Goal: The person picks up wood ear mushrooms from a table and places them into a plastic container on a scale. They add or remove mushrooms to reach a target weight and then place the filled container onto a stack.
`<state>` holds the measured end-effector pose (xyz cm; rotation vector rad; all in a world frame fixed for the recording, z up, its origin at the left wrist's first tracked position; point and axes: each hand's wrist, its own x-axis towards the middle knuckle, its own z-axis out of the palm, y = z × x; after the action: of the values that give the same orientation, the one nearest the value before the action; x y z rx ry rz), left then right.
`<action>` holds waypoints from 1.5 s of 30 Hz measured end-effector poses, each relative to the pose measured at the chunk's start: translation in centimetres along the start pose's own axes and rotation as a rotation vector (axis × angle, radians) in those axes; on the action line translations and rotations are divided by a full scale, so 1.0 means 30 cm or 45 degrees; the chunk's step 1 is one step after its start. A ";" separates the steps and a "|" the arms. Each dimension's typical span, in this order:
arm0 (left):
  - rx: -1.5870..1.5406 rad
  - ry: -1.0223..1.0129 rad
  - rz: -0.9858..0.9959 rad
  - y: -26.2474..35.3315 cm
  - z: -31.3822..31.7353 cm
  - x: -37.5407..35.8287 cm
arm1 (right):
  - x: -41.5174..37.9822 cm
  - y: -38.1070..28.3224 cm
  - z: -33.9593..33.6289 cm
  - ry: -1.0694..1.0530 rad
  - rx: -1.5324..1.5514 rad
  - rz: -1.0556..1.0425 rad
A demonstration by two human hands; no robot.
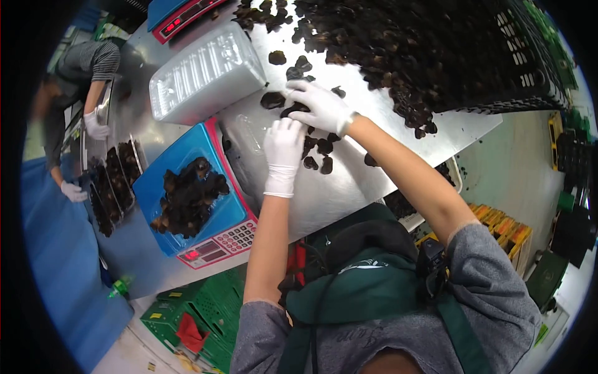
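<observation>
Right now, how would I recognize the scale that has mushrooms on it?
Start at the long steel table. Near its edge, beside the left hand, sits a blue scale carrying a heap of dark mushrooms. Unlike the other scale further away, it has a lit red display and a keypad facing you.

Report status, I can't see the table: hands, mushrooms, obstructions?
Left hand and right hand gathering dark mushrooms. Portion on blue scale. Nothing obstructing.

one head-worn fisheye view looks steeply down, close over the steel table [349, 187], from above the person's arms.
</observation>
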<state>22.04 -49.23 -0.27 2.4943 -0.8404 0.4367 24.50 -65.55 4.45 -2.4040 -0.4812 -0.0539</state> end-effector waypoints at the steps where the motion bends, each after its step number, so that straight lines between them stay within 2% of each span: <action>1: -0.039 0.040 -0.006 -0.022 0.007 -0.002 | -0.002 0.015 -0.001 -0.046 -0.016 0.027; 2: -0.079 0.081 -0.015 -0.043 0.016 -0.005 | -0.005 0.035 -0.008 -0.096 -0.031 0.054; 3: -0.122 0.122 -0.032 -0.057 0.021 -0.011 | -0.017 0.024 -0.061 0.013 -0.144 -0.001; 4: -0.093 0.050 -0.154 -0.061 0.008 -0.022 | -0.045 0.028 -0.107 0.115 -0.257 -0.057; 5: -0.112 0.008 -0.210 -0.068 0.007 -0.033 | -0.077 0.047 -0.122 0.343 -0.178 -0.097; 6: -0.131 -0.031 -0.266 -0.071 0.009 -0.041 | -0.130 0.063 -0.119 0.390 0.000 0.074; 8: -0.057 0.063 -0.246 -0.060 0.005 -0.056 | -0.256 0.075 -0.066 0.485 0.357 0.401; 10: 0.016 0.193 -0.283 -0.024 -0.015 -0.090 | -0.341 0.042 0.001 0.358 0.213 0.284; 11: 0.049 0.272 -0.319 0.011 -0.029 -0.112 | -0.346 0.042 0.023 0.255 0.005 0.064; 12: 0.079 0.356 -0.352 0.034 -0.045 -0.133 | -0.342 0.028 0.057 0.287 -0.036 0.089; 14: -0.196 0.084 -0.396 0.061 -0.056 -0.194 | -0.350 -0.014 0.137 0.338 -0.118 0.141; 15: -0.306 -0.055 -0.438 0.094 -0.068 -0.191 | -0.371 -0.015 0.141 0.067 0.045 0.193; 16: -0.417 -0.190 -0.480 0.112 -0.074 -0.191 | -0.395 -0.013 0.134 0.076 0.088 0.117; 17: -0.303 -0.319 -0.480 0.099 -0.061 -0.214 | -0.421 -0.008 0.120 0.088 0.130 0.039; 18: -0.354 -0.397 -0.561 0.102 -0.074 -0.198 | -0.452 -0.004 0.100 0.100 0.168 -0.037; 19: -0.406 -0.474 -0.642 0.111 -0.102 -0.167 | -0.482 -0.025 0.040 0.114 0.249 0.221; 20: -0.459 -0.549 -0.727 0.118 -0.121 -0.144 | -0.526 -0.016 0.018 0.249 0.291 0.316; 21: -0.445 -0.651 -0.695 0.105 -0.127 -0.134 | -0.562 -0.017 -0.023 0.254 0.120 0.484; 22: -0.409 -0.618 -0.626 0.101 -0.118 -0.140 | -0.588 -0.028 -0.055 0.258 -0.049 0.652; 24: -0.330 -0.551 -0.478 0.087 -0.095 -0.154 | -0.630 -0.051 -0.039 0.069 -0.129 0.815; 26: -0.399 -0.548 -0.531 0.083 -0.091 -0.161 | -0.642 -0.071 0.006 -0.099 -0.111 0.944; 29: -0.484 -0.527 -0.569 0.072 -0.090 -0.186 | -0.550 -0.116 0.078 -0.065 -0.219 0.837; 32: -0.555 -0.522 -0.613 0.069 -0.103 -0.202 | -0.489 -0.098 0.116 -0.106 0.025 0.865; 36: -0.692 -0.475 -0.722 0.049 -0.088 -0.217 | -0.458 -0.108 0.112 -0.139 -0.151 0.698; 39: -0.691 -0.493 -0.661 0.039 -0.084 -0.216 | -0.439 -0.131 0.162 -0.081 -0.359 0.566; 42: -0.560 -0.447 -0.611 0.081 -0.099 -0.196 | -0.446 -0.106 0.206 0.030 -0.258 0.472; 43: -0.456 -0.504 -0.540 0.087 -0.105 -0.185 | -0.450 -0.106 0.203 0.046 -0.236 0.491; 45: -0.510 -0.579 -0.520 0.094 -0.075 -0.173 | -0.439 -0.103 0.207 0.079 -0.211 0.480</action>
<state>16.00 -47.53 0.30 2.3174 -0.4840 -0.4132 10.60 -63.76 -0.56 -2.6067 0.0113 -0.0011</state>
